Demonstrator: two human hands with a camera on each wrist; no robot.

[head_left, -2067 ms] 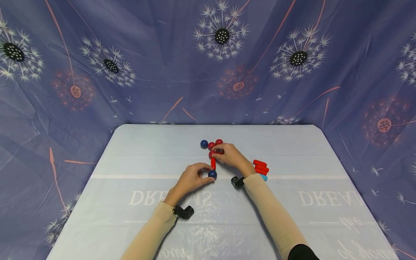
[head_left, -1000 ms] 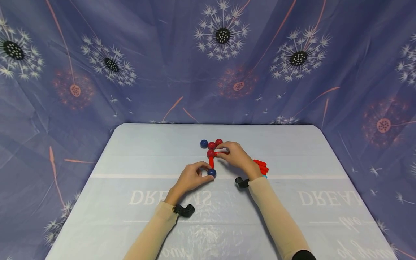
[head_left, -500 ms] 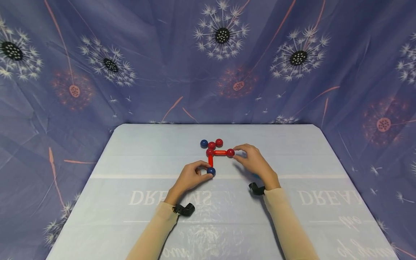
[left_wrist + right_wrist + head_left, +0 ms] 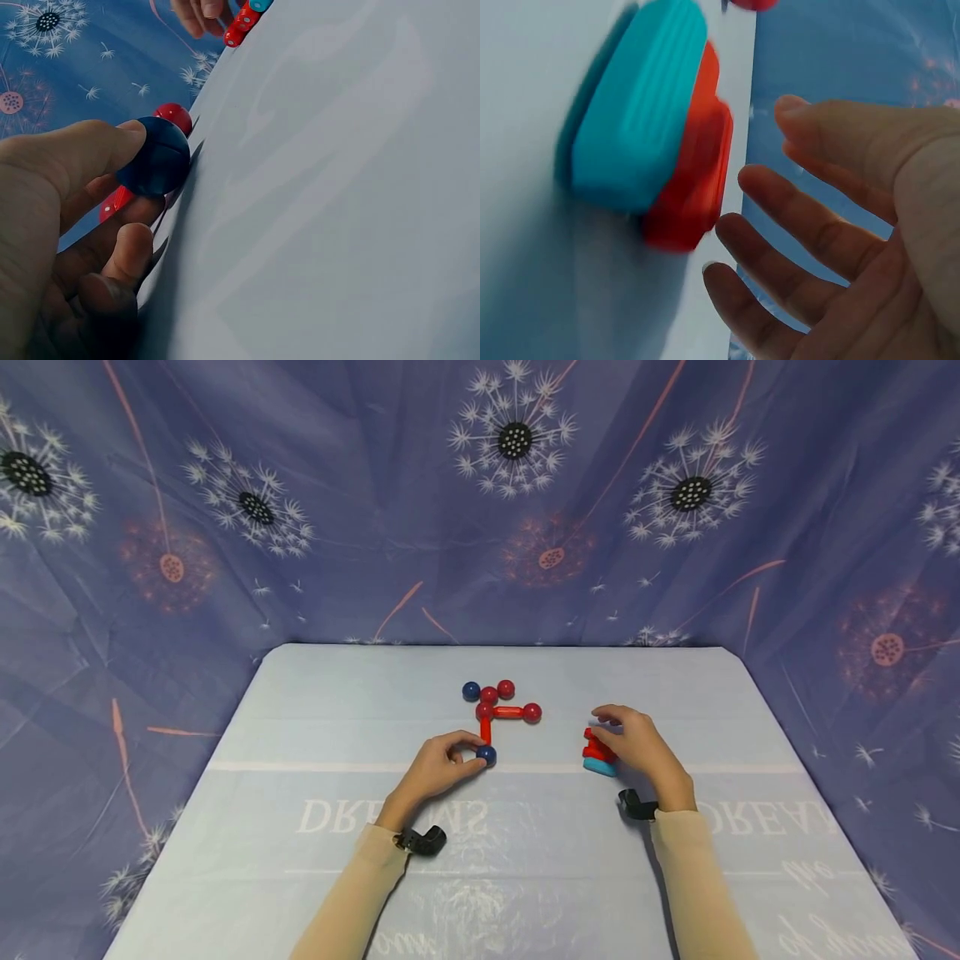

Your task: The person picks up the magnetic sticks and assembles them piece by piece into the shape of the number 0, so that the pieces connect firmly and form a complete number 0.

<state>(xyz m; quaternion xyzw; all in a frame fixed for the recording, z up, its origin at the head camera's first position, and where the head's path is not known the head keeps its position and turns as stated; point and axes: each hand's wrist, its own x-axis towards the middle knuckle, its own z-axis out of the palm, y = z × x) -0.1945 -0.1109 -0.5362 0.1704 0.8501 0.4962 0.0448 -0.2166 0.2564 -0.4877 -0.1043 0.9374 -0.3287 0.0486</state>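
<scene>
- Two hands in play over a white table [image 4: 322, 710], its far edge straight across at twelve o'clock!
- Behind it, a wrinkled purple-blue cloth [image 4: 375, 518] covers twelve and flanks nine and three, printed with white and coral dandelions.
- Across the tabletop runs a pale stripe [image 4: 300, 768]; nearer, flipped white lettering [image 4: 337, 817], and a glossy shine at six.
- Left hand [image 4: 438, 770]: thumb and forefinger pinch a blue ball [image 4: 486, 756], near mid-table.
- From that ball, a red rod [image 4: 486, 731] points to twelve, meeting a red corner ball [image 4: 484, 712]; another rod [image 4: 508, 713] shoots to three, capped by a red end ball [image 4: 532, 713].
- Just past the corner, loose balls: blue [image 4: 471, 692] at eleven, red [image 4: 489, 695] at twelve, red [image 4: 506, 689] at one.
- Over at three, the right hand [image 4: 637, 743], fingers relaxed and apart, grasping nothing, hovers beside red sticks [image 4: 597, 752] and a light-blue stick [image 4: 600, 767]; contact, can't tell.
</scene>
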